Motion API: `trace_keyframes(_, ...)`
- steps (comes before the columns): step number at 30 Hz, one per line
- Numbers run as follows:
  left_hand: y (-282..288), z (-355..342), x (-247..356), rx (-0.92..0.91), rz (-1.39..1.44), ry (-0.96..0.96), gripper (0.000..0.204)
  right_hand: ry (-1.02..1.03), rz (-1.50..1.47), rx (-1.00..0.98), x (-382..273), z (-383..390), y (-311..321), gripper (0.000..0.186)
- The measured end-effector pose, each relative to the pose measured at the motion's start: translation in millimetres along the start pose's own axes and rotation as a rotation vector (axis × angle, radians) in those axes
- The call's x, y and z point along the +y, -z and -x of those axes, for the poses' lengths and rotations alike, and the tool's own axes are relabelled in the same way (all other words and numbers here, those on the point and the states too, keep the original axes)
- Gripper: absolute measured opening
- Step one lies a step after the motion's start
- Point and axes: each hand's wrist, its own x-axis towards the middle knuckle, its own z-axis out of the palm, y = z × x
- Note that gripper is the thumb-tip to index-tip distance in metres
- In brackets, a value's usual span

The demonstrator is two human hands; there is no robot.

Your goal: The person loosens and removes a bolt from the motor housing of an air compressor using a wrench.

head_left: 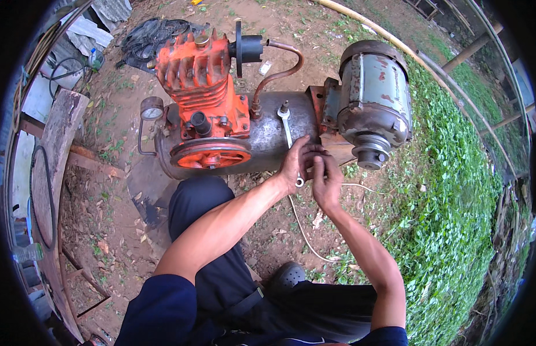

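Dirt (115,254) lies beneath fingers (311,148) at a wrench (288,131), gauge dial (152,109) illegible.

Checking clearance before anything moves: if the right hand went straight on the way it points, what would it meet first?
Most likely the fingers of the left hand, just ahead of the right hand, with the dark air tank beyond; depth between the hands is unclear.

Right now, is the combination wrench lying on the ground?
No, the combination wrench spans from the tank fitting to the left hand.
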Motion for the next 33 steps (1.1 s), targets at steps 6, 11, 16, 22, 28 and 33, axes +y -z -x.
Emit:
trace_keyframes(6, -2.5, -2.3, -3.2, 0.013, -0.029, 0.075, 0.046, -0.406, -0.002, 0.322, 72.4, -4.3, 107.7, 0.029)
trace_keyframes(11, 2.1, -2.9, 2.1, 0.041, -0.051, 0.074, 0.043, -0.444, -0.351, 0.481, 27.6, -78.6, 140.7, 0.056)
trace_keyframes(16, 6.2, -4.0, 1.7, 0.088, -0.121, 0.048, 0.041, -0.607, -0.382, 0.238, 76.4, -106.8, 107.2, 0.052)
trace_keyframes(22, 2.6, -2.8, 2.8, 0.076, -0.073, 0.086, 0.046, -0.584, -0.287, 0.139, 89.9, -95.1, 99.6, 0.051)
trace_keyframes(28, 4.0, -4.0, -2.1, 0.065, -0.007, 0.053, 0.046, -0.533, -0.248, 0.118, 101.0, -94.3, 96.7, 0.051)
trace_keyframes(33, -4.0, 0.7, -0.4, 0.115, -0.009, 0.028, 0.045, -0.516, -0.233, 0.105, 107.9, -98.0, 95.1, 0.051)
